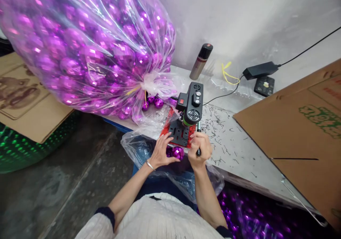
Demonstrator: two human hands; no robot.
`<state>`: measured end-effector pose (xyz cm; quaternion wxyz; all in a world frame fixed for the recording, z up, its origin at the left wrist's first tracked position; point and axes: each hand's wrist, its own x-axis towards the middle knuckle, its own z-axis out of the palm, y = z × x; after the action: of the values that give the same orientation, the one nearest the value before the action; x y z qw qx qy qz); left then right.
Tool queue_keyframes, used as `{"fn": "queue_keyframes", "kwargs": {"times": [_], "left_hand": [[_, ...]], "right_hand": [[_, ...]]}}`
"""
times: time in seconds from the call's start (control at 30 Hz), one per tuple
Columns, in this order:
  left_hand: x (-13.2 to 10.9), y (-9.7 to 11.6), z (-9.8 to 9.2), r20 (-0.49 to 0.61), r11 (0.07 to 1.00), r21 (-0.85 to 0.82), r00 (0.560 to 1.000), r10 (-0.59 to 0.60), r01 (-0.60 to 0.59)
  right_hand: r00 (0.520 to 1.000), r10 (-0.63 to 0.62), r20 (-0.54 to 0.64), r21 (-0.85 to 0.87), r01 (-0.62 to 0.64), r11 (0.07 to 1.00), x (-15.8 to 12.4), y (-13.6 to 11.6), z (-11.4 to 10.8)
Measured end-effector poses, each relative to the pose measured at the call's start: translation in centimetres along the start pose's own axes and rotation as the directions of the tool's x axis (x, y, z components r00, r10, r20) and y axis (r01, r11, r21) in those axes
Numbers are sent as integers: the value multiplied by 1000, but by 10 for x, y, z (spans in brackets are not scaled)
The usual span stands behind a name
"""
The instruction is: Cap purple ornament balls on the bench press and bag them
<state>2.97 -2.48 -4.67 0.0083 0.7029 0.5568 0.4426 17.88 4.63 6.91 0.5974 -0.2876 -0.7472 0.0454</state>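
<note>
A small black bench drill press point(194, 104) with a red switch stands on the table in front of me, its slotted base plate point(179, 135) lying over a red surface. My right hand point(201, 148) is wrapped round the black grip of the press's lever point(198, 153). My left hand point(161, 152) lies with fingers apart, fingertips at the left side of the base plate. Beside its thumb is a shiny purple faceted ball point(178, 153), at the front edge of the plate; whether the thumb presses on it I cannot tell. More purple shows behind the left fingers, partly hidden.
A large tied clear bag point(106, 54) of purple balls leans over the table's left. Several loose purple balls point(158, 102) lie by its knot. A spray can point(201, 62), a power adapter point(260, 70) and a cardboard box point(301, 125) stand behind and right. Dark scraps litter the tabletop point(226, 143).
</note>
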Motion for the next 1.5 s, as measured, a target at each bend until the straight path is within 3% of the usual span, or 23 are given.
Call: {"fn": "queue_keyframes", "kwargs": {"times": [0.07, 0.17, 0.23, 0.3, 0.4, 0.57, 0.7, 0.77, 0.83, 0.93, 1.0, 1.07, 1.13, 1.23, 1.37, 1.43, 1.5], "left_hand": [[23, -14, -8, -83, 994, 61, 993, -82, 87], [80, -49, -17, -165, 915, 217, 937, -309, 340], [117, -72, -20, -91, 843, 316, 898, -430, 436], [145, -89, -20, 40, 794, 428, 869, -494, 432], [163, -106, -15, 149, 784, 479, 844, -515, 394], [163, -119, -13, 68, 830, 266, 850, -523, 490], [147, -103, -24, 24, 815, -105, 821, -570, 569], [133, -84, -31, 82, 691, -396, 773, -629, 605], [118, -63, -35, 206, 452, -640, 706, -677, 621], [96, -38, -36, 384, 117, -782, 620, -684, 613], [85, -27, -32, 438, 10, -798, 591, -677, 602], [77, -20, -27, 464, -21, -792, 579, -670, 610], [71, -16, -20, 475, 3, -768, 572, -669, 641], [65, -12, -8, 446, 148, -698, 587, -676, 701], [62, -12, 3, 321, 504, -526, 709, -628, 685], [63, -13, 6, 278, 681, -390, 784, -555, 620], [66, -14, 6, 263, 799, -272, 840, -474, 536]], "right_hand": [[1000, 7, -3, 17, -7, 1000, -4, 1, 2], [1000, 11, 0, 27, -11, 1000, -6, 1, 3], [1000, 8, 4, 25, -8, 1000, -5, 1, 2], [1000, 3, 8, 22, -3, 1000, -5, 1, 2], [1000, -8, 9, 22, 8, 1000, -5, 2, 2], [1000, -18, 3, 10, 17, 1000, -6, 3, 2], [1000, -25, 15, -6, 25, 1000, -3, 3, 1], [1000, -27, 15, -14, 27, 1000, -1, 3, 0], [1000, -21, 11, -22, 21, 1000, 1, 2, -1], [1000, -16, 3, -28, 16, 999, 5, 2, -3], [1000, -21, 7, -30, 21, 999, 9, 1, -4], [1000, -16, 15, -34, 17, 999, 13, 0, -5], [1000, 4, 15, -34, -4, 999, 18, -2, -6], [999, 44, -3, -23, -44, 999, 26, -4, -7], [998, 58, -16, -11, -58, 998, 32, -5, -7], [999, 51, -10, -21, -52, 998, 33, -5, -7], [999, 45, 0, -37, -45, 998, 32, -5, -8]]}}
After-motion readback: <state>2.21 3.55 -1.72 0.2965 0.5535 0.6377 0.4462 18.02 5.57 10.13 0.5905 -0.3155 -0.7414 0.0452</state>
